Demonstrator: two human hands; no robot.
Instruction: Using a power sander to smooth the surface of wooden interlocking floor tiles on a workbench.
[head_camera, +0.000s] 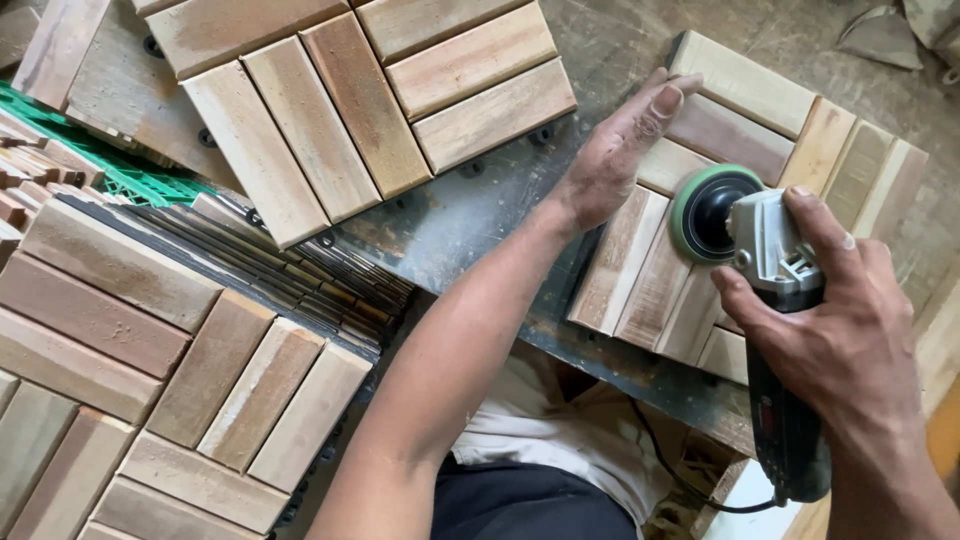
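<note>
Sanding view: left hand (612, 160) lies flat, fingers together, steadying the slatted wooden tile (745, 125) on the counter (455, 225); right hand (840, 335), beside it, is clamped around the sander (765, 260), pad pressed onto slats.

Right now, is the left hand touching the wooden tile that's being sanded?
Touching. The head view shows the left hand pressed flat on the wooden tile, fingers lying along its top slats beside the sander.
</note>
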